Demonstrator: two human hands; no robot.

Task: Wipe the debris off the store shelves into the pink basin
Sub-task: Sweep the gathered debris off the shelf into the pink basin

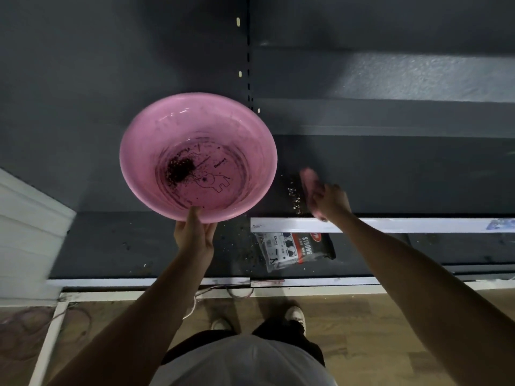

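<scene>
The left hand (195,232) grips the near rim of the round pink plastic basin (200,129), thumb hooked over the edge, holding it out with its open mouth facing up and a dark heap of crumbs (179,169) on its floor. The right hand (330,201) is curled round a blurred pink wiping pad (309,179) pressed to the dark grey metal shelf (404,176). Pale scattered debris (294,195) lies just left of the pad, between the two hands. The pad's long axis runs from the shelf's front lip back towards the wall, its broad side facing the basin. Sweeping well likely means keeping it square, pushing leftward in one flat stroke, with the basin rim tucked just under the shelf end.
</scene>
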